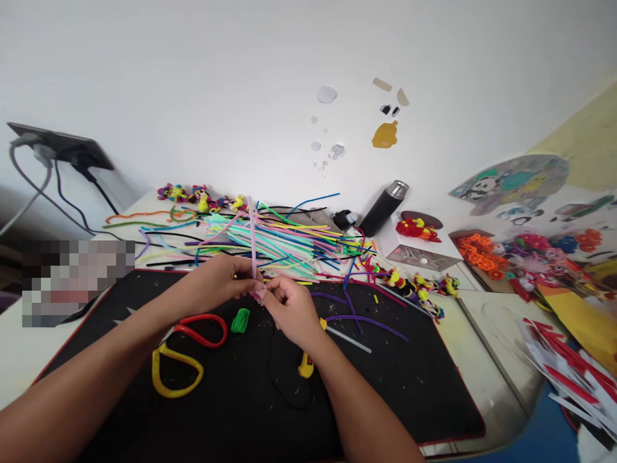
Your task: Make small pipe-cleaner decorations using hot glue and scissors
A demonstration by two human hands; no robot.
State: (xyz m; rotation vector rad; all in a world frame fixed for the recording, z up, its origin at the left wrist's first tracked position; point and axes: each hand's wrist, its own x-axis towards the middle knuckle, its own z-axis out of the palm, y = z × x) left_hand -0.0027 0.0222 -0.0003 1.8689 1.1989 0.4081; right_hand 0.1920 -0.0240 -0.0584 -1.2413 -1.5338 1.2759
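Note:
My left hand (226,276) pinches a pale pink-lilac pipe cleaner (253,235), whose free end stands upright above the fingers. My right hand (292,305) meets it at the fingertips, closed on the lower part of the same pipe cleaner, which is mostly hidden. Just below the hands a small folded green bundle (240,320) lies on the black mat (231,411). Scissors with one red and one yellow handle (178,389) rest under my left forearm. Beneath my right wrist is a yellow glue gun (306,366), partly covered, with a translucent glue stick (349,339).
Behind the mat lies a heap of coloured pipe cleaners (274,238). Purple pipe cleaners (378,319) lie on the mat's right. A black thermos (385,209) leans by a white box (424,247). Small colourful figures (424,296) line the edges. Cables (62,193) hang at left.

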